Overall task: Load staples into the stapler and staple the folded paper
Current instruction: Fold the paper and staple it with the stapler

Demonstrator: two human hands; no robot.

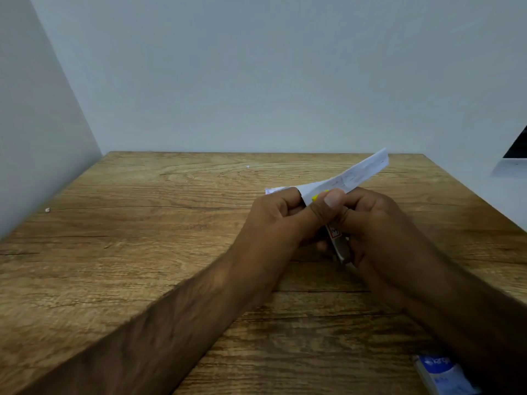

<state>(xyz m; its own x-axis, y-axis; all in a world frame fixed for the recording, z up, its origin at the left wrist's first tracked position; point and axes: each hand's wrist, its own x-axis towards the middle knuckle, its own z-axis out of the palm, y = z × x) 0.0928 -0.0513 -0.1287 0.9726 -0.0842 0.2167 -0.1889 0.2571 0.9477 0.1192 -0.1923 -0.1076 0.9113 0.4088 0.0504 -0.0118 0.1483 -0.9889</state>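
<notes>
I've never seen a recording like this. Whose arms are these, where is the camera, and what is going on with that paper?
There is no machine here: these are a person's two bare arms, filmed by one wide-angle camera worn on the head, looking forward and down. The wooden table stands against pale walls. The left hand and right hand meet over it, together holding a folded white paper and a small stapler, metal with a bit of yellow at its front end, which sits at the paper. A blue and white box, perhaps for staples, lies at the near right edge, partly hidden by the right arm.
</notes>
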